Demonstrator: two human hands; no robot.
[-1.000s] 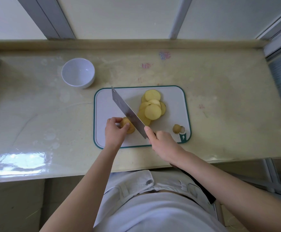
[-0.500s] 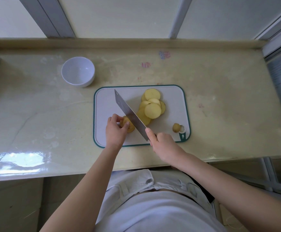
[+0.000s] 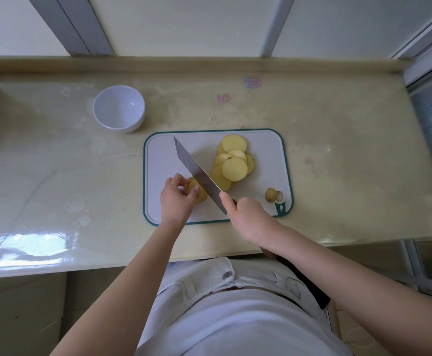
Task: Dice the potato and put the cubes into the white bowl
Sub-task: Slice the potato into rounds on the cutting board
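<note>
The left hand (image 3: 176,199), at the cutting board's (image 3: 163,155) near-left part, pinches the last potato stub (image 3: 199,195) in curled fingers, steadying it against rolling; the right hand (image 3: 248,217), at the board's near edge, grips the cleaver (image 3: 197,173) by its handle, forefinger stretched onto the blade, probably for control; the blade stands against the stub's right side; slices (image 3: 233,165) lie heaped at the board's centre, out of the cut's way; the white bowl (image 3: 118,107) waits beyond the board's far-left corner on the bench (image 3: 338,150), empty; no cubes exist yet.
</note>
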